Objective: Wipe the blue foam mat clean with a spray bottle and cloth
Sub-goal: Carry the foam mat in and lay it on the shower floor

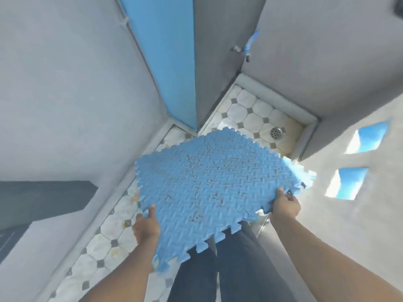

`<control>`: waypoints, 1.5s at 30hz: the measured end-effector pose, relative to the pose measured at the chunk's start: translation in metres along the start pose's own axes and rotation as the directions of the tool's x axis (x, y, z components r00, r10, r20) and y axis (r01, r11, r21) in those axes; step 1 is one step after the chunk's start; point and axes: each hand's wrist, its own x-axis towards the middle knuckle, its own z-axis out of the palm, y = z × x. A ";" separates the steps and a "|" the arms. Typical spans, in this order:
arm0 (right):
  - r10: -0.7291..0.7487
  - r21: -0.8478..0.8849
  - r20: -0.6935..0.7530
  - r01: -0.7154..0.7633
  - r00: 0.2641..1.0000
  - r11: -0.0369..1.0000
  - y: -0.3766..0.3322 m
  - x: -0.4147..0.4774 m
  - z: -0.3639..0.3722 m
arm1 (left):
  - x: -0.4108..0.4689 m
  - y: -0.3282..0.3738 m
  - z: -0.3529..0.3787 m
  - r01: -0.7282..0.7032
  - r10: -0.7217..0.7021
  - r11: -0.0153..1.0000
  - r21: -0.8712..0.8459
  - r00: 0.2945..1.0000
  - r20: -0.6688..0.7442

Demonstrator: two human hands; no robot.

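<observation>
While in both hands (146,228) (286,206), stained mat (209,188).

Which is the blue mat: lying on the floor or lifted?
Lifted: the left hand and right hand grip the foam mat at its edges above the tiled floor.

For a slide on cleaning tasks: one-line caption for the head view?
Left hand and right hand grip a stained blue foam mat above the tiled floor near a drain.
</observation>
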 end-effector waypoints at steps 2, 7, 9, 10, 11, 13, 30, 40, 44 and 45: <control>-0.016 0.061 -0.090 0.022 0.996 0.998 -0.012 0.027 -0.011 | -0.005 0.034 0.025 -0.035 0.033 0.998 0.049 0.999 0.036; -0.108 0.110 -0.229 0.136 0.967 0.985 -0.077 0.066 -0.035 | -0.017 0.086 0.103 -0.109 0.094 0.975 0.192 0.992 0.090; -0.139 0.099 -0.256 0.169 0.957 0.981 -0.096 0.092 -0.039 | -0.026 0.107 0.128 -0.120 0.095 0.957 0.266 0.990 0.104; -0.140 0.098 -0.250 0.168 0.958 0.981 -0.104 0.101 -0.039 | -0.030 0.118 0.135 -0.126 0.099 0.952 0.280 0.989 0.107; -0.140 0.101 -0.248 0.170 0.959 0.980 -0.113 0.111 -0.038 | -0.033 0.128 0.144 -0.132 0.101 0.949 0.285 0.988 0.119; -0.132 0.077 -0.224 0.152 0.966 0.985 -0.133 0.127 -0.033 | -0.040 0.151 0.159 -0.127 0.097 0.953 0.277 0.988 0.118; -0.290 0.003 -0.281 0.303 0.915 0.953 -0.180 0.200 0.007 | -0.033 0.201 0.246 -0.123 0.052 0.930 0.347 0.977 0.207; -0.329 -0.052 -0.373 0.334 0.868 0.941 -0.208 0.201 0.006 | -0.040 0.224 0.254 -0.126 0.000 0.892 0.434 0.961 0.278; -0.334 -0.038 -0.372 0.346 0.866 0.938 -0.221 0.208 0.000 | -0.039 0.246 0.272 -0.171 0.028 0.870 0.463 0.953 0.300; -0.332 -0.032 -0.371 0.345 0.867 0.938 -0.221 0.209 0.001 | -0.036 0.252 0.275 -0.188 0.044 0.865 0.465 0.952 0.303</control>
